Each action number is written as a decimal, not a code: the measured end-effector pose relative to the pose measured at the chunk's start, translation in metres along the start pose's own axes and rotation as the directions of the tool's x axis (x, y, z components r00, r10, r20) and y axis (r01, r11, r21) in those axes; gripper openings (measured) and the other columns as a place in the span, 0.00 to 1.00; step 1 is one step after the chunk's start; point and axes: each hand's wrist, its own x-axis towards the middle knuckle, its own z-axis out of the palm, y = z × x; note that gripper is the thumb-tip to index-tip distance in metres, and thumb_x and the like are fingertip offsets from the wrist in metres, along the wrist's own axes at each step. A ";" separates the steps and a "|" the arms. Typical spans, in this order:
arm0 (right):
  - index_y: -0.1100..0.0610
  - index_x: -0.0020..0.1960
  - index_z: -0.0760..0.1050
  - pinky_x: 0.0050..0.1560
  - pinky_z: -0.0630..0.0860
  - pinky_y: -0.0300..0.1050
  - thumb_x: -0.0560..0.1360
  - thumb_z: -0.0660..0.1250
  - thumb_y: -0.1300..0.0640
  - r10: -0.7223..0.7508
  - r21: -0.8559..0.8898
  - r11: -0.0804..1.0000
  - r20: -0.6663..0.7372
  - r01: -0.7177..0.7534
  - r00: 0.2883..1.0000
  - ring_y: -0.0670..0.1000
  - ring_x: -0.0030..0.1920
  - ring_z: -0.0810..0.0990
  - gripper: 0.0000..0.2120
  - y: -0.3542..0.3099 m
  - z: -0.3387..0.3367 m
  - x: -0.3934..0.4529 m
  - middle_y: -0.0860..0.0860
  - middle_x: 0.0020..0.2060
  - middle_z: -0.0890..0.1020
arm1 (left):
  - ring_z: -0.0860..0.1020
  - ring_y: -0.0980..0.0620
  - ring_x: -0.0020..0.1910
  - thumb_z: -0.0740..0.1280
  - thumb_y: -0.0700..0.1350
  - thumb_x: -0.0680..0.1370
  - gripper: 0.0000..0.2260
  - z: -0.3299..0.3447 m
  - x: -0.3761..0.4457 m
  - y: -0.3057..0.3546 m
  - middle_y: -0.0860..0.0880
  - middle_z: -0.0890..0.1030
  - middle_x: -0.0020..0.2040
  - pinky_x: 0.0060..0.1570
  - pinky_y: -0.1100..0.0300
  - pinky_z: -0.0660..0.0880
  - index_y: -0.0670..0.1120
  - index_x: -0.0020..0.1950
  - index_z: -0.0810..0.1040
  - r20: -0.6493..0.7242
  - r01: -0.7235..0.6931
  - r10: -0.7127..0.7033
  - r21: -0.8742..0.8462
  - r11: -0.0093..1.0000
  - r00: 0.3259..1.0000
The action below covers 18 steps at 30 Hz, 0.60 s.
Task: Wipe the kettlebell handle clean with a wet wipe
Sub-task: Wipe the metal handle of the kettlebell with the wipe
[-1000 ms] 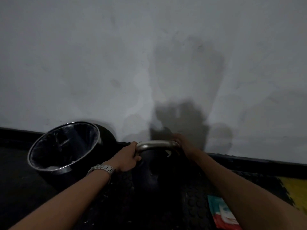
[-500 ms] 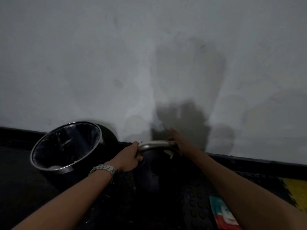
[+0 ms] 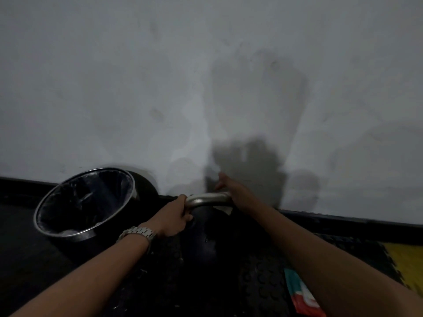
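A black kettlebell [image 3: 206, 234] stands on the dark floor mat near the wall, its silver handle [image 3: 207, 199] arching across the top. My left hand [image 3: 175, 217], with a metal watch at the wrist, is closed around the handle's left end. My right hand [image 3: 235, 193] rests on the handle's right end with a finger stretched toward the wall. A pale corner of the wet wipe [image 3: 226, 210] shows under that hand, pressed against the handle; the rest of it is hidden.
A round black bin [image 3: 84, 202] with a steel rim and a plastic liner stands to the left against the wall. A red and teal wipe packet [image 3: 302, 294] lies on the mat under my right forearm. A yellow mat tile [image 3: 405, 264] is at the far right.
My right hand has loosened from a curled grip on the handle's right end, with a finger now stretched toward the wall. The left hand keeps its hold.
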 end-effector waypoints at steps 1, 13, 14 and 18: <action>0.47 0.46 0.77 0.64 0.68 0.51 0.68 0.49 0.26 -0.010 -0.029 1.000 0.027 0.011 1.000 0.50 0.52 0.75 0.29 -0.001 -0.002 -0.003 0.48 0.49 0.78 | 0.76 0.54 0.38 0.66 0.46 0.77 0.10 0.000 0.000 0.001 0.50 0.76 0.40 0.40 0.59 0.69 0.48 0.53 0.65 0.003 0.001 -0.001 0.001 1.000 1.000; 0.54 0.35 0.78 0.39 0.71 0.43 0.73 0.57 0.32 0.081 0.262 0.964 -0.091 -0.054 0.993 0.48 0.32 0.74 0.28 0.005 -0.005 0.002 0.51 0.29 0.76 | 0.75 0.54 0.38 0.66 0.45 0.77 0.10 -0.001 0.000 0.003 0.51 0.76 0.41 0.39 0.59 0.68 0.49 0.52 0.64 0.012 0.006 -0.006 -0.002 1.000 1.000; 0.53 0.34 0.78 0.40 0.72 0.43 0.71 0.57 0.30 0.086 0.273 0.960 -0.089 -0.059 0.992 0.47 0.31 0.75 0.28 0.010 -0.007 0.004 0.51 0.29 0.77 | 0.75 0.54 0.38 0.66 0.45 0.77 0.10 -0.001 0.000 0.003 0.51 0.76 0.41 0.40 0.59 0.68 0.49 0.52 0.64 0.015 0.006 -0.006 -0.002 1.000 1.000; 0.54 0.36 0.74 0.29 0.71 0.34 0.79 0.55 0.43 0.098 0.296 0.953 -0.106 -0.062 0.990 0.40 0.23 0.75 0.21 0.018 -0.010 0.002 0.51 0.29 0.77 | 0.76 0.55 0.39 0.66 0.46 0.78 0.10 0.000 -0.001 0.004 0.51 0.76 0.41 0.40 0.60 0.69 0.50 0.52 0.64 0.009 0.009 -0.009 -0.010 1.000 1.000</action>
